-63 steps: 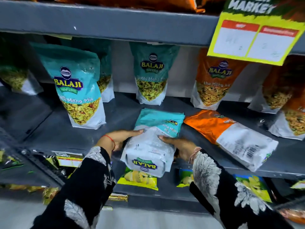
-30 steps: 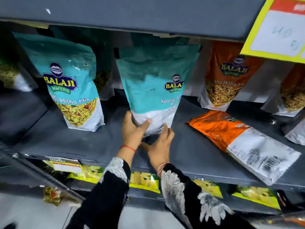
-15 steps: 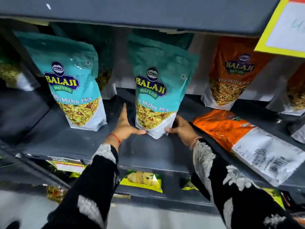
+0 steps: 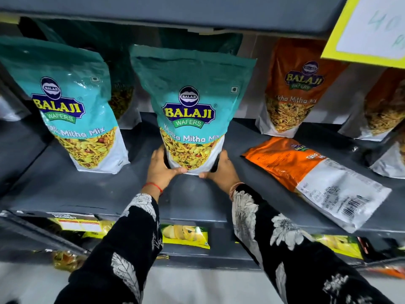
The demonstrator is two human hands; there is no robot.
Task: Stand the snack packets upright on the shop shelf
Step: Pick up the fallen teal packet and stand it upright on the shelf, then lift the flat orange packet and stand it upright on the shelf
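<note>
Since half a second ago, both my hands have closed in on the base of the teal packet [image 4: 190, 119], which now stands upright at frame centre on the grey shelf [image 4: 65, 185]. At left, a second teal packet [image 4: 72, 110] stands upright, apart from it. My left hand [image 4: 163, 166] cups the packet's lower left corner, thumb across the bottom front; my right hand [image 4: 221, 168] mirrors it at the lower right. Fingers of both are curled round the packet. At right, an orange packet [image 4: 306, 174] lies flat on the shelf; further orange packets [image 4: 293, 88] stand behind it.
</note>
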